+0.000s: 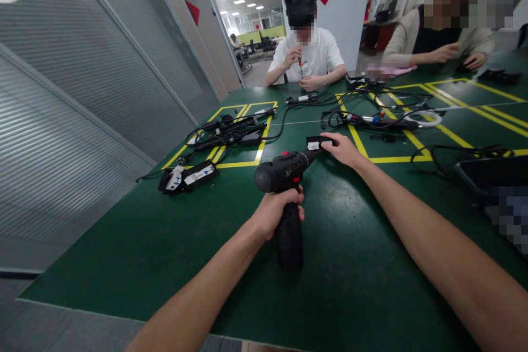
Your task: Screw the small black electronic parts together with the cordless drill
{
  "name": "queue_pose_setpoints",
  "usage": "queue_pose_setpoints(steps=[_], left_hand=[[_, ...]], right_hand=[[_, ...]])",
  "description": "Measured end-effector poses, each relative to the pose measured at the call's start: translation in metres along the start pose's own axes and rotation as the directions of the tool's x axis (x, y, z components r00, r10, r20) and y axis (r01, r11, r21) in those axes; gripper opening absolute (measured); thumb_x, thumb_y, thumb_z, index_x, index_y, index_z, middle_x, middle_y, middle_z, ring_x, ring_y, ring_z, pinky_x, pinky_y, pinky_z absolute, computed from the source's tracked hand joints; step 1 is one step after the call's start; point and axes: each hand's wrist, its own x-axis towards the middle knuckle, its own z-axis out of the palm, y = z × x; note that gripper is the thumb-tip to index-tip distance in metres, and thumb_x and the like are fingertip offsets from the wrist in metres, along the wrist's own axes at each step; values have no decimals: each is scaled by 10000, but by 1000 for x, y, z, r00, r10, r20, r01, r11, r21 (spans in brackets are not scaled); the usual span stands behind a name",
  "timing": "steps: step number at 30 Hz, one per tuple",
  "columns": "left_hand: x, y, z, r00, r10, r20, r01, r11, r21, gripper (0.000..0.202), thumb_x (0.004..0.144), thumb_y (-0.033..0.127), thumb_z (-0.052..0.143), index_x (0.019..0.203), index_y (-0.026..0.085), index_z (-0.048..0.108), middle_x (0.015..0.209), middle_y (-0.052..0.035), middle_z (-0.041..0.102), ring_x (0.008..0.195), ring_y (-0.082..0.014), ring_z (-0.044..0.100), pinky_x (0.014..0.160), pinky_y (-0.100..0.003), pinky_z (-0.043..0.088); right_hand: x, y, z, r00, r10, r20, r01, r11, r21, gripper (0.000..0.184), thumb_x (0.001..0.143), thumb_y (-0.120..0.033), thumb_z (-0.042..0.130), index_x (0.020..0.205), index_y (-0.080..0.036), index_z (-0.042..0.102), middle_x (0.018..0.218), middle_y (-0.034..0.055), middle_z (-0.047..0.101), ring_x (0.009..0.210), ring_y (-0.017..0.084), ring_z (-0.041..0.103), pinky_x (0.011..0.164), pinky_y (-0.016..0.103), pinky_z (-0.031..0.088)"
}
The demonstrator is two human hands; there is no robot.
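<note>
My left hand (277, 210) is wrapped round the grip of a black cordless drill (284, 176) with red buttons, held above the green table (165, 242) with its nose pointing away to the right. My right hand (343, 148) reaches ahead and rests on a small black part with a white label (317, 144), fingers closed over its right end. The drill's tip sits right at that part.
A black adapter-like unit with white labels (187, 176) lies to the left, a heap of black units and cables (231, 131) behind it. Yellow tape lines (358, 142) and more cables (383, 120) cross the far table. Two other people sit opposite. A dark device (490, 173) lies right.
</note>
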Motion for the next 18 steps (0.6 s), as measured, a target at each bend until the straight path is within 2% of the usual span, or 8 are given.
queue_pose_setpoints(steps=[18], left_hand=[[1,-2,-2,1000,10,16,-9,1000,-7,235,683,202,599,902,132,553,745,-16,548,508,-117,561,511,-251,438]], right_hand=[[0,1,0,1000,3,4,-3,1000,-4,436,829,-376,579,1237,-232,637,1090,77,662,910,234,608,826,372,470]])
